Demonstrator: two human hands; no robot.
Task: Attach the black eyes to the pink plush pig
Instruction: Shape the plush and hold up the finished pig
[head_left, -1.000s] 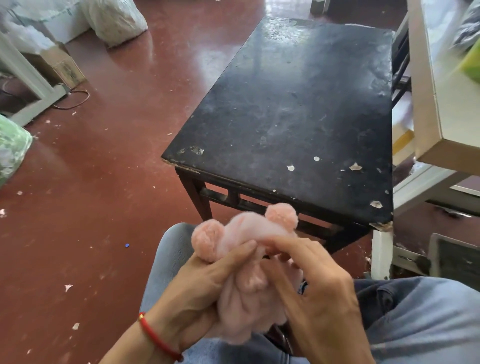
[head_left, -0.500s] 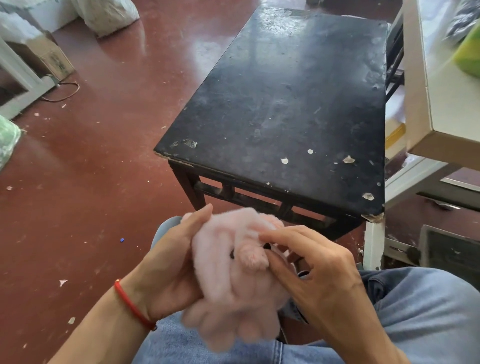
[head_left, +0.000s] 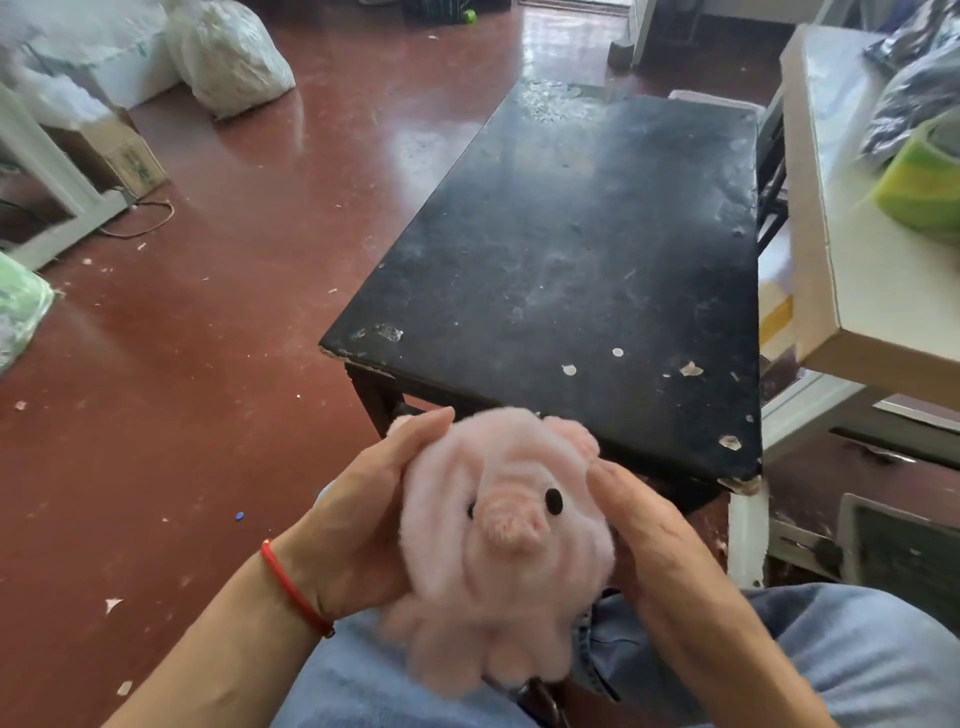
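Pink plush pig (head_left: 498, 540) was held over the person's lap, face toward the camera, snout (head_left: 511, 525) pointing out and slightly down. Both black eyes were on the face: right-side eye (head_left: 554, 501) fully visible just beside the snout, the other eye (head_left: 471, 510) half buried in fur on the snout's opposite side. One ear (head_left: 574, 436) showed at top right of the head. Body and feet (head_left: 467, 654) hung below, blurred.

Left hand (head_left: 363, 525) cupped the pig's left side, fingers flat against the fur and reaching up to the top of the head, closed around the plush. Red string bracelet (head_left: 293, 590) on that wrist. Right hand (head_left: 654, 540) pressed against the other side, fingers extended along the cheek, fingertips (head_left: 597, 473) touching the fur just under the ear. So the pig was clamped between both palms, neither hand pinching an eye.

Blue jeans (head_left: 831, 654) were visible beneath. Black table (head_left: 597, 249) stood just ahead of the knees, top scuffed with pale chips near the front edge. A pale table (head_left: 852, 291) sat to the right, carrying a yellow-green roll (head_left: 924, 192) and dark plastic bags (head_left: 914, 93). The red floor (head_left: 182, 415) was littered with small white scraps; white filled bags (head_left: 228, 57) and a cardboard box (head_left: 119, 156) were at far left.
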